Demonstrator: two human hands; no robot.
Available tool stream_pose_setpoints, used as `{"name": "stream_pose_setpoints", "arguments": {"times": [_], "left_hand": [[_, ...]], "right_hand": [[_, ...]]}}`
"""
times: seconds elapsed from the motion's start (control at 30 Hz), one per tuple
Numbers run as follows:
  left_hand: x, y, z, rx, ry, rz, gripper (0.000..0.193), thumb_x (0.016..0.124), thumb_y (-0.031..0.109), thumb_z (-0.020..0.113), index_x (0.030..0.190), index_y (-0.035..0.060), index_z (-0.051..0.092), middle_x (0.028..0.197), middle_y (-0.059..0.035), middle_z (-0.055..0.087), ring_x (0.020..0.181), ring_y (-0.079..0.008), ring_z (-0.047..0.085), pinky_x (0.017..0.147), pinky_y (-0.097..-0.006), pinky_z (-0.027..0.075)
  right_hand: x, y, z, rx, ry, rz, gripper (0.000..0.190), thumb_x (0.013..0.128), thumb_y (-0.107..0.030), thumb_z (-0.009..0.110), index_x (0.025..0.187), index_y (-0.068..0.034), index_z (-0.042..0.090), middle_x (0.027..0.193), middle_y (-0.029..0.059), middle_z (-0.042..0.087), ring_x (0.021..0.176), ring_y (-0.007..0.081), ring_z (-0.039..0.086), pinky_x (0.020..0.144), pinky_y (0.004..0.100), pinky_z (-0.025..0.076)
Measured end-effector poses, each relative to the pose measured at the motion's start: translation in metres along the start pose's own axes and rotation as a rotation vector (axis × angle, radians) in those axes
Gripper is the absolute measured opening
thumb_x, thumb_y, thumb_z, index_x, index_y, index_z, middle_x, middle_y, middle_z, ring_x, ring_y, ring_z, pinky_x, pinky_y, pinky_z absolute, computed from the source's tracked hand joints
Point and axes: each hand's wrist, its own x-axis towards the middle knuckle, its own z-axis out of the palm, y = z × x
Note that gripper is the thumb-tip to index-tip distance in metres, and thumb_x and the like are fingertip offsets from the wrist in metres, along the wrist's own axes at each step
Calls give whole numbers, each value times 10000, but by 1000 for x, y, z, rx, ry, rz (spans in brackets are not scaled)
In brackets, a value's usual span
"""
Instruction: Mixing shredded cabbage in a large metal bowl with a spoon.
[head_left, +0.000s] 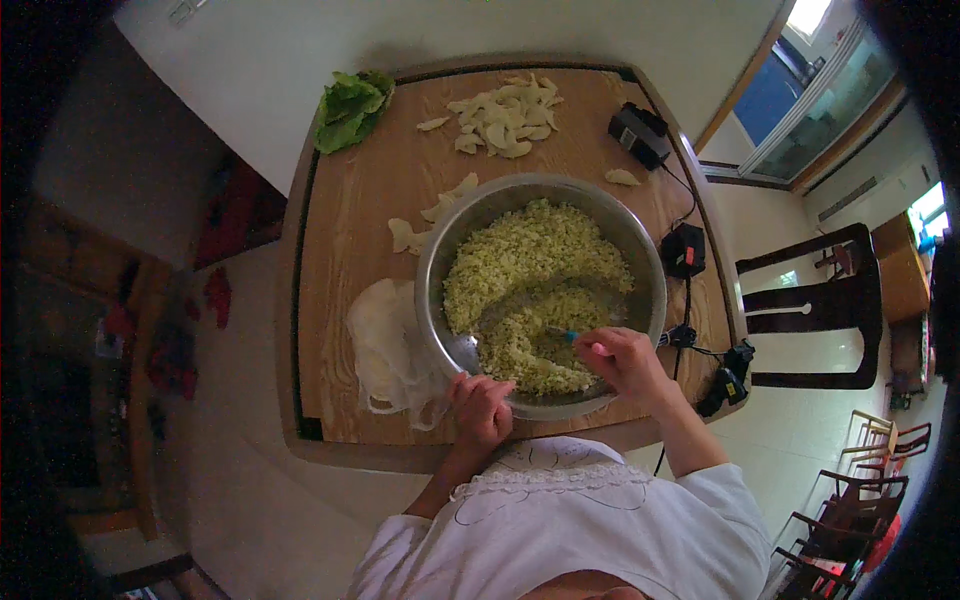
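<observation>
A wide stainless steel bowl (649, 247) stands on the wooden table (360, 225), near its front edge. Finely chopped pale green vegetable (532, 247) fills much of it, with a curved furrow baring some of the metal. My left hand (481, 409) grips the bowl's near rim at the left. Inside the near right part, my right hand (619, 364) is closed around the blue handle of a utensil (568, 335). The utensil's far end is sunk in the chopped vegetable, so its kind cannot be made out.
A pile of pale crescent-shaped pieces (510, 116) lies at the back, with others left of the bowl. Green leaves (354, 111) occupy the far left corner. A thin whitish plastic bag (390, 345) touches the bowl. Black power adapters (682, 250) and cables line the right edge, near a dark chair (814, 307).
</observation>
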Motion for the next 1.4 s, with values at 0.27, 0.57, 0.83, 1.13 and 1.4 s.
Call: {"name": "stream_pose_setpoints", "arguments": {"times": [0.27,0.57,0.83,1.13,1.4], "left_hand": [[3,3,-2,-2,-10,4,217,747,68,445,900,82,598,775,-66,568,785,-238,527,902,-446,297],[3,3,-3,10,-36,-12,204,761,87,443,895,89,597,774,-64,565,782,-239,524,888,-450,299],[1,1,-4,25,-47,-9,246,736,79,496,965,112,583,818,-37,566,834,-219,527,872,-428,325],[3,4,-3,12,-27,-11,206,770,65,439,906,82,593,761,-66,562,770,-240,530,899,-450,299],[5,5,-5,-5,-50,-22,202,769,84,441,900,79,594,769,-69,559,773,-240,529,888,-453,309]], "right_hand": [[-4,5,-1,22,55,-15,138,809,-159,602,906,-61,612,767,130,610,729,302,603,630,357,487],[3,3,6,73,-35,-57,149,790,-94,613,928,-43,626,778,111,620,705,265,610,604,329,477],[11,-2,8,12,9,-32,144,794,-89,605,926,-34,622,788,123,621,702,271,609,621,323,481],[4,-18,-7,143,-54,169,127,814,-83,602,926,-27,626,795,99,635,717,160,609,638,270,473],[5,-9,5,193,-136,3,158,854,-164,569,953,-52,623,765,118,616,680,208,614,602,308,488]]}}
